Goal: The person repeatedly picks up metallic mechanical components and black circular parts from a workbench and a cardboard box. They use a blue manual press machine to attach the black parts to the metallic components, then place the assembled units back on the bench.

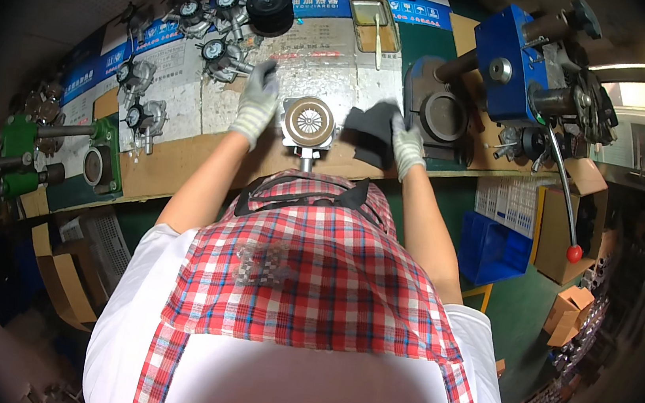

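The gloved left hand lies open, holding nothing, beside the round gauge. The gloved right hand seemingly grips a dark cloth.

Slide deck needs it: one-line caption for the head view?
Gloved left hand reaches toward gauges; right hand holds dark cloth beside round metal part.

Both gloved hands out front.
Left hand reaches forward, fingers spread; right hand has fingers curled, forearms bare.
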Motion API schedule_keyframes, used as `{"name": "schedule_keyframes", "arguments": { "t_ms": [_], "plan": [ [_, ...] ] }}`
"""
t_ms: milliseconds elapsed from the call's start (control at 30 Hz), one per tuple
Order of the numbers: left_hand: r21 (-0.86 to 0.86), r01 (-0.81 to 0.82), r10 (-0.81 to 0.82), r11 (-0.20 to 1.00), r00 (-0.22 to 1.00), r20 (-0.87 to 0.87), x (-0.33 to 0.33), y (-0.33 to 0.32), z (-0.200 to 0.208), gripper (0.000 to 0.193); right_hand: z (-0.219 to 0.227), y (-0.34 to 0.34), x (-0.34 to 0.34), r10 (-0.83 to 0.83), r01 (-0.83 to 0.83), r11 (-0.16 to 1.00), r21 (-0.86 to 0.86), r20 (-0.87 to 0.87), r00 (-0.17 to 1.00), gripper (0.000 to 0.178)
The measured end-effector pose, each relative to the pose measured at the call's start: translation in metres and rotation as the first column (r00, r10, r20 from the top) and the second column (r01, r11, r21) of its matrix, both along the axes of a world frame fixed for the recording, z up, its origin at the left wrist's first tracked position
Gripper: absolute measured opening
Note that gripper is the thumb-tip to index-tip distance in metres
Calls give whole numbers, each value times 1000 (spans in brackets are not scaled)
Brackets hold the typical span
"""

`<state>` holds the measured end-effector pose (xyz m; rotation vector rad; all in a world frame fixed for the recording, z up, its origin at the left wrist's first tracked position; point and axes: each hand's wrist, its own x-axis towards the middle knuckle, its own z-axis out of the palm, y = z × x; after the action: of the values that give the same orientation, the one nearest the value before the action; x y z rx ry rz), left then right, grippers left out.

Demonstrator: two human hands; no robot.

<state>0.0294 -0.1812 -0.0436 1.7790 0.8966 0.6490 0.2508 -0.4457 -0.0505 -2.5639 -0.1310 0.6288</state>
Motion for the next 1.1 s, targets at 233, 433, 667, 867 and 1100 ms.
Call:
{"name": "schedule_keyframes", "arguments": {
  "t_ms": [233,433,667,867,1100],
  "plan": [
    [240,420,-209,875,776,-595,-62,-77,-67,110,0,-37,-36,-2,-19,998,53,370,929,62],
    [-961,274,552,48,794,254,30,-87,-77,64,21,-30,-32,97,-201,969,145,523,847,51],
    [-520,492,-423,698,869,256,18,-66,65,61,88,-17,-41,81,-292,844,449,431,898,38],
    [-595,651,-296,471,752,589,8,-72,122,66,130,-5,-61,257,-471,739,482,444,858,33],
    [-523,744,-307,417,657,689,-11,-56,134,82,160,4,-73,552,-778,427,462,548,628,71]
  ]
}}
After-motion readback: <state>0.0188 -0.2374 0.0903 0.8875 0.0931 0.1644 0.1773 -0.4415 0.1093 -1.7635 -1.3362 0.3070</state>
